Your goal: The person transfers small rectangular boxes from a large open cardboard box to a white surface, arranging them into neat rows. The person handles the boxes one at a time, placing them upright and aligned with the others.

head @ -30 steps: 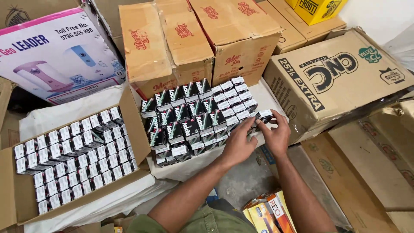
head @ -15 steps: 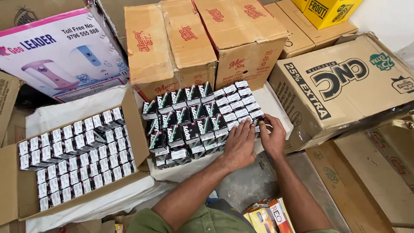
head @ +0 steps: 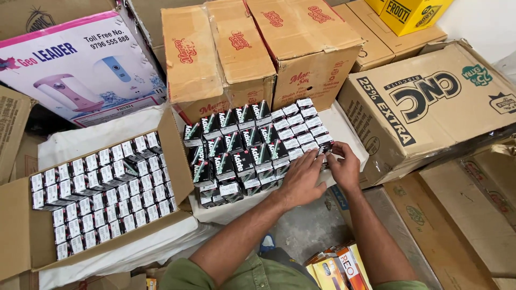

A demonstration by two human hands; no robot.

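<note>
At the far left an open brown carton [head: 21, 236] lies with its flaps spread, packed in tidy rows with small black-and-white boxes [head: 102, 196] standing on end, white tops up. Behind it, at the top left, leans a large white appliance box [head: 80, 70] with a pink band along its top edge and a picture of a pink-and-white water heater. To the right of the open carton, on a white sheet [head: 134, 247] spread over the floor, stands a block of small black boxes [head: 236, 153] with green and white labels, stacked in stepped rows; its right part shows white end flaps. The left hand [head: 301, 180] rests flat on the near right edge of this block, fingers spread and open, touching the boxes. Just beside it the right hand [head: 341, 164] curls its fingers around one small box [head: 327, 153] at the block's right corner, pinching it. Behind the block sit three sealed brown cartons [head: 258, 48] with red lettering. To the right lies a big brown biscuit carton [head: 430, 113] with bold black print, and a yellow box [head: 408, 13] at the top edge. Near the bottom, between the forearms, are orange and yellow packets [head: 336, 268].
</note>
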